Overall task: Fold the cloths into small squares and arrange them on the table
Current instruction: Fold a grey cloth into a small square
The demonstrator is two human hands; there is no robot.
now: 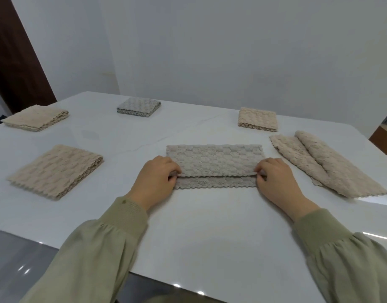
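Fold underway, head view: grey cloth (214,162) lies at the centre of the table (210,226), both hands on it.
Left hand (154,178) pinches the top layer's near-left corner with curled fingers, and right hand (277,178) pinches the near-right corner the same way. The top layer's edge sits just short of the cloth's near edge, so a strip of the bottom layer shows. Both sleeves (113,248) are olive. Four folded pieces lie flat, well apart from each other: far-left square (36,118) beige, grey square (139,107) far middle, far-right square (258,119) beige, and near-left cloth (56,170) beige and larger. Loose cloth (326,162), beige, lies at an angle to the right of the right hand, one long side folded over itself, and it does not touch the grey cloth.
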